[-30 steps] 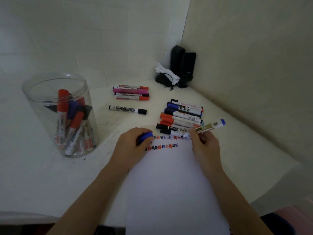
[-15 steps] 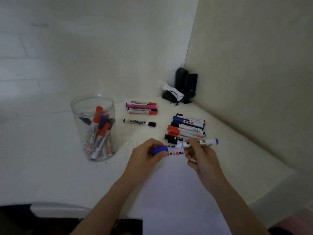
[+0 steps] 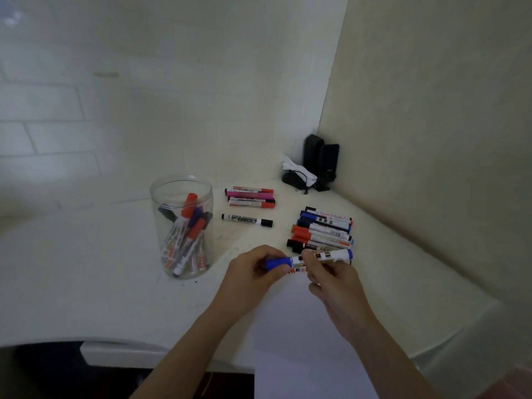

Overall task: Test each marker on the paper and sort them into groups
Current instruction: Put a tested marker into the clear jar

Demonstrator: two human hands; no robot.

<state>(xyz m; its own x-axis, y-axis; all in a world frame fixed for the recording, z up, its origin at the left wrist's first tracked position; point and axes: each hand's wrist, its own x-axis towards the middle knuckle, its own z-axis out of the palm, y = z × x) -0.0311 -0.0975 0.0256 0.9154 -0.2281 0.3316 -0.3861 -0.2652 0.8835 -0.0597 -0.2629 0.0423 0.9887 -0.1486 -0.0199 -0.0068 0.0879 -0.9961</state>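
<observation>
Both hands hold one blue marker (image 3: pixel 331 256) level above the far end of the white paper (image 3: pixel 302 335). My left hand (image 3: pixel 253 272) grips its blue cap (image 3: pixel 277 262), which sits on the marker's left end. My right hand (image 3: pixel 331 280) pinches the white barrel. Small coloured test marks (image 3: pixel 298 271) show on the paper just under the marker. A row of several tested markers (image 3: pixel 324 230) lies right behind my hands. A smaller group of red and pink markers (image 3: pixel 250 197) lies farther back, with a single black marker (image 3: pixel 247 220) in front of it.
A clear plastic jar (image 3: pixel 184 228) with several red, blue and black markers stands at the left. Two black speakers (image 3: pixel 321 162) and a mouse with a white tissue (image 3: pixel 298 175) fill the back corner. Walls close in behind and on the right.
The marker was lifted from the paper and turned level. My left hand brought the blue cap onto its tip. The view pulled back and up.
</observation>
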